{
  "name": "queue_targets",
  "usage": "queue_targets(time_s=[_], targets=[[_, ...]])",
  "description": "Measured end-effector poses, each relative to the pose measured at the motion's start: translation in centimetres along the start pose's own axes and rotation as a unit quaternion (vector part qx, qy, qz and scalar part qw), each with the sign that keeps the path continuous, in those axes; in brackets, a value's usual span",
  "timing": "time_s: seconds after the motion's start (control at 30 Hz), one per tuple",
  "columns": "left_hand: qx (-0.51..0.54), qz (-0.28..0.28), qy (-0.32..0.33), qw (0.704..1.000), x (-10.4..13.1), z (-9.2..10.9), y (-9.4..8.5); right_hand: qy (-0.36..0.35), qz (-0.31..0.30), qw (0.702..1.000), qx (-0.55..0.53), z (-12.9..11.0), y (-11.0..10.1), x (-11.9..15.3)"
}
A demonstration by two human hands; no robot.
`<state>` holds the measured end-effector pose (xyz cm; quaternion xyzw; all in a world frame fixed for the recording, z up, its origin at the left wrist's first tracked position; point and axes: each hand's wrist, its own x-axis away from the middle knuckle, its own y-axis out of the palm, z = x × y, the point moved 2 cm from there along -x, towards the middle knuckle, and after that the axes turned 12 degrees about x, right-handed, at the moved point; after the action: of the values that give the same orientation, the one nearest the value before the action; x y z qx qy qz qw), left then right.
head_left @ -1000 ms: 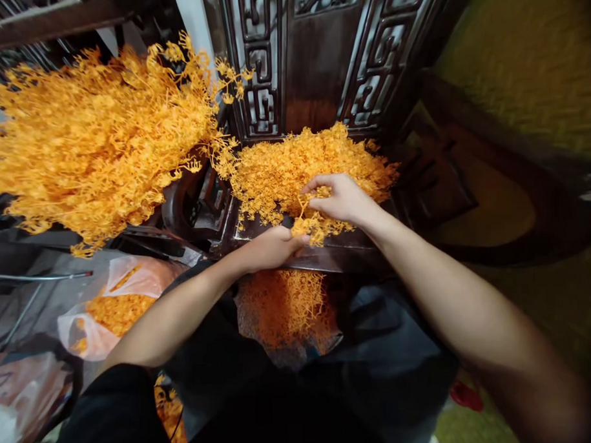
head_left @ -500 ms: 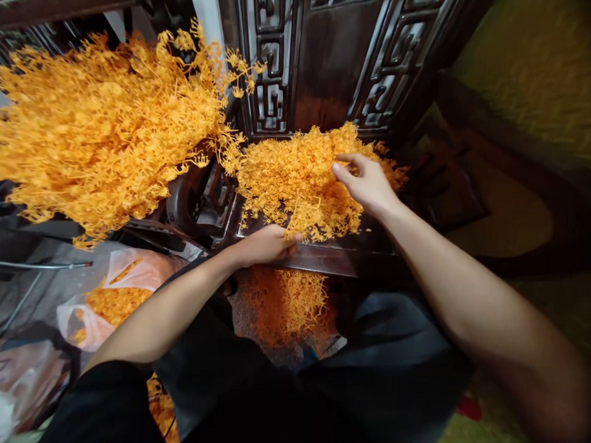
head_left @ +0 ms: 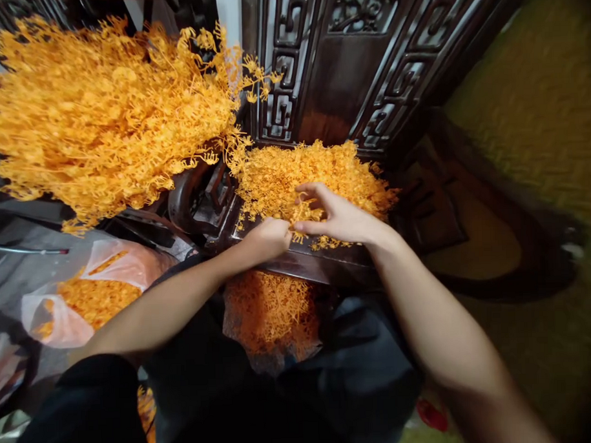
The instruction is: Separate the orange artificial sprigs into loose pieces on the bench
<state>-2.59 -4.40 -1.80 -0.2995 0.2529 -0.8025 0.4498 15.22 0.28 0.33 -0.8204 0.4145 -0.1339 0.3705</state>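
My left hand (head_left: 271, 238) is closed in a fist on the stems of a small bunch of orange artificial flower sprigs (head_left: 305, 213), at the front edge of a dark wooden seat. My right hand (head_left: 337, 217) curves around the heads of that bunch, thumb and forefinger apart; whether it touches them is hard to tell. Behind both hands, a pile of the same orange sprigs (head_left: 274, 174) covers much of the seat (head_left: 321, 262).
At the left a larger heap of orange sprigs (head_left: 112, 118) rises beside the chair's armrest (head_left: 185, 203). A carved chair back (head_left: 329, 78) stands behind the seat. Plastic bags with orange pieces lie on the floor (head_left: 99, 296) and below the seat (head_left: 272, 313).
My right hand has moved left and down from the pile to the bunch by my left hand. The left hand keeps its hold, now turned more fist-like. The view has shifted slightly.
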Motion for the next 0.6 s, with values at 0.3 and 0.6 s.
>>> queue_targets(time_s=[0.3, 0.6], targets=[[-0.155, 0.050, -0.003, 0.987, 1.7, 1.5, 0.8, 0.001, 0.038, 0.999, -0.023, 0.7, 0.2, 0.0], [-0.127, -0.051, 0.048, 0.989, 2.8, 2.2, 2.8, 0.081, 0.245, 0.944, 0.204, 3.4, -1.2, -0.8]])
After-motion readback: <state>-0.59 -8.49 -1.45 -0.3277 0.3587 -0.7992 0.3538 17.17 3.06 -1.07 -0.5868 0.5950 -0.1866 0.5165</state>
